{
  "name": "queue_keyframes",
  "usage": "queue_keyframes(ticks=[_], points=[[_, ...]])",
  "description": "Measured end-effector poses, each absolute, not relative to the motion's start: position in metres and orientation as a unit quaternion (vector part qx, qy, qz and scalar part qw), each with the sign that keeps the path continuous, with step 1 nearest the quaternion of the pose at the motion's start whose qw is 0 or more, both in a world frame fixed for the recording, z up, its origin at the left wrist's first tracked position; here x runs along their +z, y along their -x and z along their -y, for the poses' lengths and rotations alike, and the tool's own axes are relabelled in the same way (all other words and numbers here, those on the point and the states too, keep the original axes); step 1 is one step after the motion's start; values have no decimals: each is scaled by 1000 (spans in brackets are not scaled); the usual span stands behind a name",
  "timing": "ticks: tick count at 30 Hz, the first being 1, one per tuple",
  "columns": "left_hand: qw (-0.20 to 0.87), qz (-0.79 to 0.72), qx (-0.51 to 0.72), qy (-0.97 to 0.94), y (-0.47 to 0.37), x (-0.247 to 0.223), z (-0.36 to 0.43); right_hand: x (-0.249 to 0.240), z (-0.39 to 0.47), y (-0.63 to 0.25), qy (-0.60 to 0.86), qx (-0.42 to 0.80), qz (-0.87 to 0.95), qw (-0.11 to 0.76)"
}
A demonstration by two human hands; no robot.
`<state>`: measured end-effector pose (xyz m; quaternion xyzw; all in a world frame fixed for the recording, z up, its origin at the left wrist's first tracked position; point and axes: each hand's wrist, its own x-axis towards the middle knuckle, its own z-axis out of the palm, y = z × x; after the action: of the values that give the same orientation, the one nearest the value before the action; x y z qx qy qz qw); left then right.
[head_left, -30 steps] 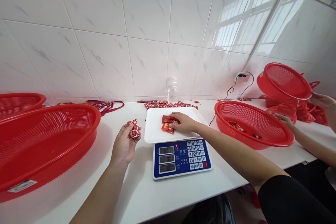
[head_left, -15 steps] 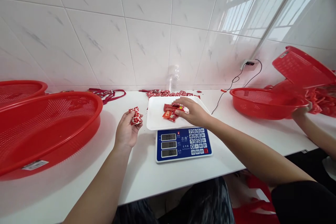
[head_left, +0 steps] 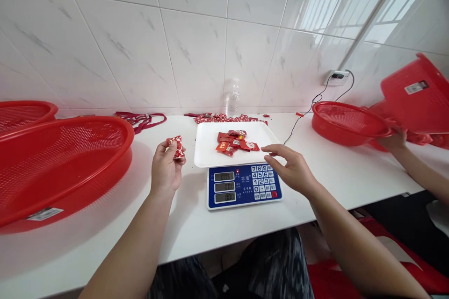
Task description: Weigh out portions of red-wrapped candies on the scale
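My left hand (head_left: 167,168) is closed on a red-and-white patterned packet (head_left: 178,146), held up left of the scale. Over the right edge of the white weighing tray (head_left: 206,152) is my right hand (head_left: 289,166), its thumb and fingers apart with nothing between them. Several small red packets (head_left: 235,142) lie in a loose pile on the tray. The blue scale panel (head_left: 242,186) faces me, with three lit displays and a keypad.
Large red baskets (head_left: 70,163) stand at the left. At the right, another person's hand (head_left: 394,140) is by a round red basket (head_left: 345,124) and a tilted one (head_left: 417,93). Patterned packets (head_left: 220,119), a clear bottle (head_left: 231,98) and red straps (head_left: 143,121) lie along the wall.
My right hand has drawn back right from the pile, which now shows more packets. My left hand has turned slightly with its packet. The tilted basket at the right has shifted.
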<state>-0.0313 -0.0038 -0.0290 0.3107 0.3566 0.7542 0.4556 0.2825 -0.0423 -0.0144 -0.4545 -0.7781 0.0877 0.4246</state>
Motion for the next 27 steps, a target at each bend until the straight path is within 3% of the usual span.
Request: queue_keyframes(ticks=[9, 16, 27], points=[[404, -360, 759, -363, 28, -24, 8, -84, 70, -277, 479, 34, 642, 598], [406, -365, 763, -347, 31, -28, 6, -135, 64, -291, 534, 11, 556, 637], [454, -369, 756, -293, 33, -26, 4, -139, 67, -288, 519, -65, 562, 641]])
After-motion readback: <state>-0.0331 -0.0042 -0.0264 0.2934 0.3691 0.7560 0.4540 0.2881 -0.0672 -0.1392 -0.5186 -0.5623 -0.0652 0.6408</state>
